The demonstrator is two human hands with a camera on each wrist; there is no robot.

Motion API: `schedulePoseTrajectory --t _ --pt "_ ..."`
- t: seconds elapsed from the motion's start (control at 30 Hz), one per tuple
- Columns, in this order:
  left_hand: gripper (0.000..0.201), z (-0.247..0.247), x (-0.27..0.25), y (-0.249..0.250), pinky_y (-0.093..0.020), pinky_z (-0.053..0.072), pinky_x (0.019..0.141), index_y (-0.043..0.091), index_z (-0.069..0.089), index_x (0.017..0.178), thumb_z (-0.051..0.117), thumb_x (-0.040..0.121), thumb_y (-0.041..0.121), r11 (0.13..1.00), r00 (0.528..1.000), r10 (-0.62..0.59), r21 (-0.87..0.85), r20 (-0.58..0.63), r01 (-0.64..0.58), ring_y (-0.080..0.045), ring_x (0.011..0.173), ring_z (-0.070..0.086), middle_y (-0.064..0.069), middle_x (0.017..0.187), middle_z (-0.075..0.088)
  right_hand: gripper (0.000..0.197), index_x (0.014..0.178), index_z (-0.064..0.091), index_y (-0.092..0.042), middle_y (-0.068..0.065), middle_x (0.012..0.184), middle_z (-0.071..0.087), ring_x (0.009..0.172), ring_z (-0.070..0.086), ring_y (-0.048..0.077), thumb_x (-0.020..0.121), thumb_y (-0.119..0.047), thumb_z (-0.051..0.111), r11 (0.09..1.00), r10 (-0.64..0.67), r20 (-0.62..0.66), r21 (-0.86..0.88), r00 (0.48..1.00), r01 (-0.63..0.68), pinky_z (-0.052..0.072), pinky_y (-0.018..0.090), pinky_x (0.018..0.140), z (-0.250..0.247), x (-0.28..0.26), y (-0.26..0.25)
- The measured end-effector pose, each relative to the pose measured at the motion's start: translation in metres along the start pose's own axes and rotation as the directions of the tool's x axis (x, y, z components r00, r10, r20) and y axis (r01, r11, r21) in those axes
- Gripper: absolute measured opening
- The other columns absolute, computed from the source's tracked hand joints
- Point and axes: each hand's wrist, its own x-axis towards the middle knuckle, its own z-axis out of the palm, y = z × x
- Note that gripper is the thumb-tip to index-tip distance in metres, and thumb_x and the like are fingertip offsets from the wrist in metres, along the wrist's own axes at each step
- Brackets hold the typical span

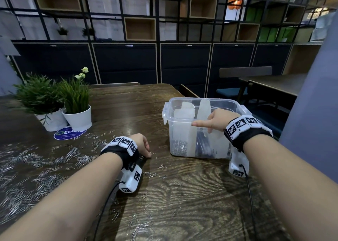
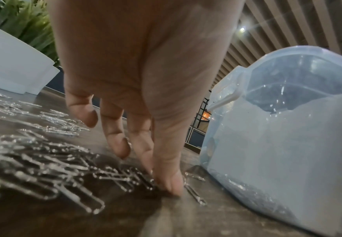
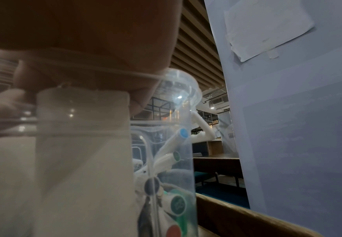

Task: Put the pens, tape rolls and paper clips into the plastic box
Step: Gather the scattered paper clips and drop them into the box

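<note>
A clear plastic box stands open on the wooden table, right of centre. White dividers split it; paper clips lie in its left part and dark pens in the middle. Marker ends with coloured caps show through the wall. My right hand holds the near rim, index finger straight along it and thumb down the outer wall. My left hand is down on the table left of the box, thumb and forefinger tips pinched together among loose paper clips. Several more clips are scattered across the left side.
Two potted plants in white pots stand at the back left beside a round blue sticker. A blue-grey partition rises close to the table's right edge. More clips lie near the front. Cables trail from both wrist cameras.
</note>
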Motion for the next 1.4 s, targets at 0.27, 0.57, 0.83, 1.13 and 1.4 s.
schedulePoseTrajectory --t 0.27,0.57,0.83,1.13,1.4 --pt "0.020 0.003 0.000 0.004 -0.022 0.043 0.073 0.011 0.074 0.094 0.074 0.081 0.027 0.990 0.998 -0.036 0.139 0.050 0.029 -0.011 0.081 0.060 -0.001 0.095 0.071 0.076 0.074 0.074 -0.008 -0.001 0.055 0.049 0.062 0.054 0.014 0.070 -0.081 0.053 1.000 0.005 0.012 0.015 1.000 -0.005 0.040 0.026 0.062 -0.002 -0.001 -0.002" --pt "0.008 0.008 0.014 0.021 -0.014 0.039 0.061 0.017 0.066 0.086 0.070 0.085 0.023 0.985 0.986 0.162 0.060 -0.028 -0.160 -0.008 0.076 0.055 0.011 0.074 0.060 0.072 0.068 0.070 -0.012 -0.002 0.055 0.049 0.061 0.053 0.013 0.070 -0.082 0.052 1.000 0.013 0.012 0.004 1.000 -0.013 0.040 0.025 0.061 -0.002 0.000 0.000" --pt "0.029 0.007 0.032 0.036 -0.021 0.036 0.077 0.021 0.068 0.108 0.075 0.081 0.030 0.980 0.990 0.141 0.146 -0.024 -0.136 -0.012 0.102 0.058 0.006 0.105 0.066 0.075 0.074 0.072 -0.011 -0.002 0.054 0.048 0.062 0.054 0.015 0.069 -0.083 0.051 1.000 0.014 0.017 -0.010 1.000 -0.014 0.043 0.027 0.066 -0.004 0.009 0.004" --pt "0.033 0.009 0.031 0.048 -0.028 0.045 0.081 0.008 0.068 0.112 0.061 0.091 0.033 0.945 0.992 0.072 0.312 0.106 -0.102 -0.022 0.103 0.062 -0.006 0.113 0.067 0.076 0.073 0.072 -0.012 0.001 0.071 0.060 0.078 0.062 0.018 0.068 -0.085 0.049 1.000 0.002 0.017 -0.016 1.000 -0.002 0.040 0.026 0.063 -0.004 0.011 0.005" --pt "0.018 0.001 0.012 0.021 -0.023 0.041 0.076 0.011 0.068 0.101 0.064 0.089 0.024 0.952 0.979 0.181 0.233 0.097 -0.199 -0.013 0.086 0.057 0.000 0.093 0.065 0.075 0.070 0.071 -0.014 0.003 0.077 0.065 0.074 0.061 0.015 0.067 -0.086 0.049 1.000 0.006 0.003 -0.020 1.000 -0.006 0.038 0.026 0.060 -0.003 0.006 0.004"
